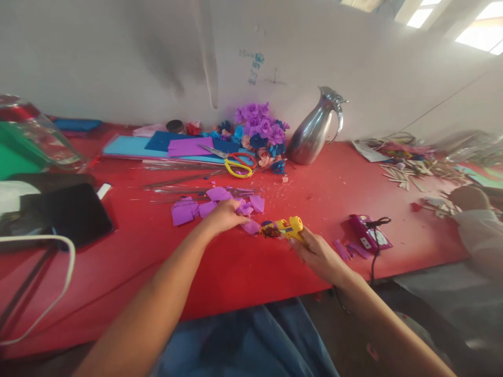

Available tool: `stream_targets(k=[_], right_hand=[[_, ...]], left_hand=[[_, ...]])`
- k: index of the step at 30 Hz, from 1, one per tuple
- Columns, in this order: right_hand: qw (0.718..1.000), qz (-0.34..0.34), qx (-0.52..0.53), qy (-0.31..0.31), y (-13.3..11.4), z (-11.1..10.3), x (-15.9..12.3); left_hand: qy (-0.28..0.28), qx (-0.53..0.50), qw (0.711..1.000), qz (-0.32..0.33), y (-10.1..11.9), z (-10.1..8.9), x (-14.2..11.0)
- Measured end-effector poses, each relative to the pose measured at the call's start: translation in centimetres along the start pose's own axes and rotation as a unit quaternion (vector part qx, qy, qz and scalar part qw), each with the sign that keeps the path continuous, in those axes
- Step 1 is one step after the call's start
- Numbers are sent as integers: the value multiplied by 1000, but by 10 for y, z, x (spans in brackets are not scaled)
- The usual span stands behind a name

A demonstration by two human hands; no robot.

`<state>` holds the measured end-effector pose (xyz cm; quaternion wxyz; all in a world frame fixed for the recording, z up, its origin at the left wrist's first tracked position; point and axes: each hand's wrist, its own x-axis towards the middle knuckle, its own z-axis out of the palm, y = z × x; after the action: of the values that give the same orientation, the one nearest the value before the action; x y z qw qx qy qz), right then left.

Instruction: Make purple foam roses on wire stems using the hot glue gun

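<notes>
My right hand [320, 255] is wrapped round the grip of a yellow hot glue gun [291, 227]. Dark residue coats the gun's front, which points left. Just left of the nozzle, my left hand [223, 217] is closed in a pinch on a purple paper petal [250, 226]. More purple paper petals [184, 210] lie loose around and behind that hand. Behind them thin wires [176, 184] are laid out sideways. Scissors [238, 166] with red and yellow handles rest on stacked blue and purple paper sheets [129, 146].
Paper flowers [259, 125] and a metal jug [314, 128] stand along the wall. A purple power strip [367, 233] with a black cable is at right, near wooden sticks [404, 175]. A phone [78, 214], clear bottle [51, 139] and white cable [70, 262] occupy the left. Another person's arm [481, 230] is far right.
</notes>
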<state>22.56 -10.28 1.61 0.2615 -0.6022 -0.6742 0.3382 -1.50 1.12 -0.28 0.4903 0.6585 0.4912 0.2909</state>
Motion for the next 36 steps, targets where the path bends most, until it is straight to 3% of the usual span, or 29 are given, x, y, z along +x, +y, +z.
stream_targets(k=[7, 17, 24, 28, 33, 36], right_hand=[[999, 10, -40, -9, 0, -1, 3], [998, 15, -64, 4, 0, -5, 10], [999, 38, -35, 11, 9, -3, 15], [998, 44, 37, 5, 21, -2, 20], [987, 86, 131, 17, 42, -14, 47], [988, 124, 80, 49, 54, -31, 78]], left_hand=[[-57, 49, 997, -3, -2, -1, 0], [-65, 41, 997, 6, 2, -1, -1], [-79, 68, 995, -4, -1, -3, -1], [-79, 74, 994, -16, -1, -3, -1], [-62, 41, 997, -11, 1, -3, -4], [-45, -6, 999, -7, 9, -6, -9]])
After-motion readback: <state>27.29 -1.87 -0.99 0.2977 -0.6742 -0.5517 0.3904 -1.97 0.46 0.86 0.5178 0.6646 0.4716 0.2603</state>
